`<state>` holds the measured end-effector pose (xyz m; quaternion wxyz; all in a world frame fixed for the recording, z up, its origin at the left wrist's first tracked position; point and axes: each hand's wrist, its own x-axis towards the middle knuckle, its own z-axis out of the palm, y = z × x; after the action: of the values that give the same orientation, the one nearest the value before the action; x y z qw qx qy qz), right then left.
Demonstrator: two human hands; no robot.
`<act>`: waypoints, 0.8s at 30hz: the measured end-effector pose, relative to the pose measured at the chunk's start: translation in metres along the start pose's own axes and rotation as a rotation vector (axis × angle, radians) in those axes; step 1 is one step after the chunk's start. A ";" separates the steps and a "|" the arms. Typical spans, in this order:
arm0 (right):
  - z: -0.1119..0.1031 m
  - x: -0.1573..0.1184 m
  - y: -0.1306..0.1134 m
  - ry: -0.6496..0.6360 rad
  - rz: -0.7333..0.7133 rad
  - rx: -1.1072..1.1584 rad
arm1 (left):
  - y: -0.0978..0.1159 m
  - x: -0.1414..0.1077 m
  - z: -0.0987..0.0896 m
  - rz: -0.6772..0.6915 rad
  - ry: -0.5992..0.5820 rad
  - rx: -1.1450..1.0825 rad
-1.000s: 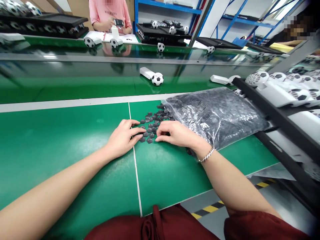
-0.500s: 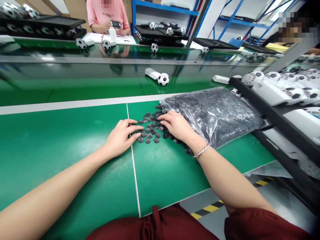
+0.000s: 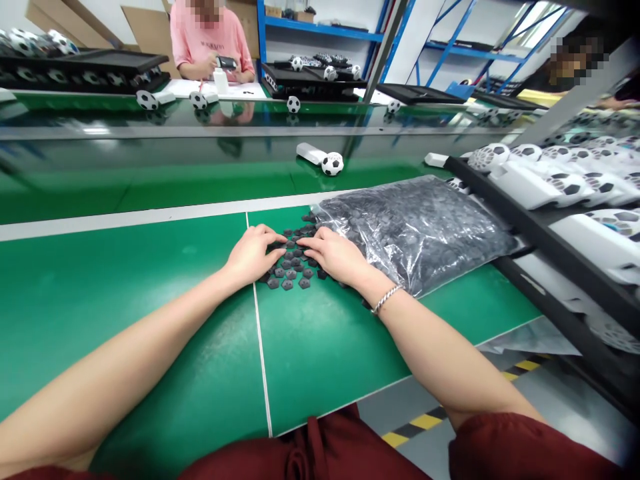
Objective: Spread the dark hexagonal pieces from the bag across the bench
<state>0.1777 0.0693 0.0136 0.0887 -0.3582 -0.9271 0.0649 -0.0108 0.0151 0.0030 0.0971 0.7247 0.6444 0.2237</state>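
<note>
Currently both hands are down flat on a scatter of small black hexagonal pieces lying on the green work table, right at the white seam line. Left hand is palm-down, fingers loosely curled over the left edge of the scatter, touching pieces; can't tell if anything is pinched. Right hand is palm-down on the right side of the scatter, fingers spread and pointing left toward the other hand, not closed around anything visible; silver bracelet on its wrist. Clear plastic bag full of the same black pieces lies just right of the scatter, mouth toward it, touching the right forearm. Beyond the table edge, a green conveyor belt carries a white device with a football-pattern head. Black rack at right holds more of these. Across the belt, a person in a pink shirt works.
</note>
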 end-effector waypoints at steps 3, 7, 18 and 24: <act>0.001 0.001 -0.001 0.010 0.006 -0.022 | -0.001 0.000 -0.001 0.027 -0.003 0.007; 0.002 0.002 0.000 0.032 0.050 0.033 | -0.002 0.001 -0.002 0.068 -0.002 0.000; 0.003 0.005 0.001 0.062 0.034 -0.031 | -0.012 0.001 0.001 -0.053 0.110 -0.133; 0.005 0.003 0.002 0.078 0.035 -0.006 | -0.011 -0.002 0.005 0.027 0.116 -0.026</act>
<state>0.1756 0.0729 0.0085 0.1224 -0.3769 -0.9168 0.0497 -0.0181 0.0151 -0.0065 0.0658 0.7180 0.6361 0.2750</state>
